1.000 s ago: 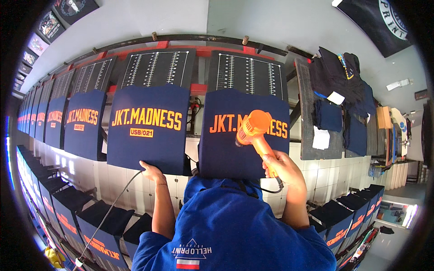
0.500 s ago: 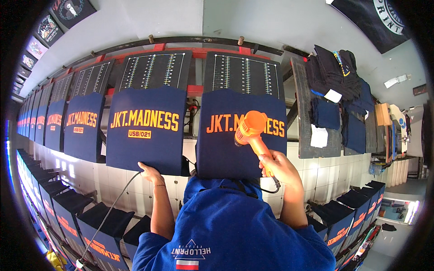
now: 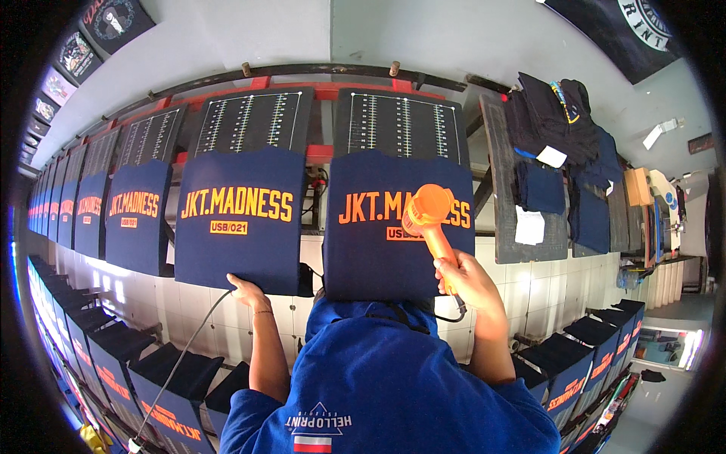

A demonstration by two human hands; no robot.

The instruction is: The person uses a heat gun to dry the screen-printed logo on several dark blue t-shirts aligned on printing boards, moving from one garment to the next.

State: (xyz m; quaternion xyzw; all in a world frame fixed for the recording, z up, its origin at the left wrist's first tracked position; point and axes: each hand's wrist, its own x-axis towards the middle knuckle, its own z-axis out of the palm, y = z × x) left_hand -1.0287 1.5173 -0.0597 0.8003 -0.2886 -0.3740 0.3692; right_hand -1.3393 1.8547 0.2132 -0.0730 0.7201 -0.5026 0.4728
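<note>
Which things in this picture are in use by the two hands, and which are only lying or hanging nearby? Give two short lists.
In use:
- orange heat gun, held in the right hand
- printed navy shirt under its nozzle
- neighbouring printed navy shirt, its lower edge touched by the left hand

Nearby only:
- dark clothes piled on the board
- white paper sheet
- row of printed shirts to the left

Orange heat gun (image 3: 429, 219): round barrel, long handle, held in right hand (image 3: 467, 278), nozzle aimed at orange lettering on navy shirt (image 3: 397, 227) stretched flat over board. Black cord hangs below handle. Second navy shirt (image 3: 236, 219) just left of first, same print; left hand (image 3: 246, 290) touches its lower edge.
</note>
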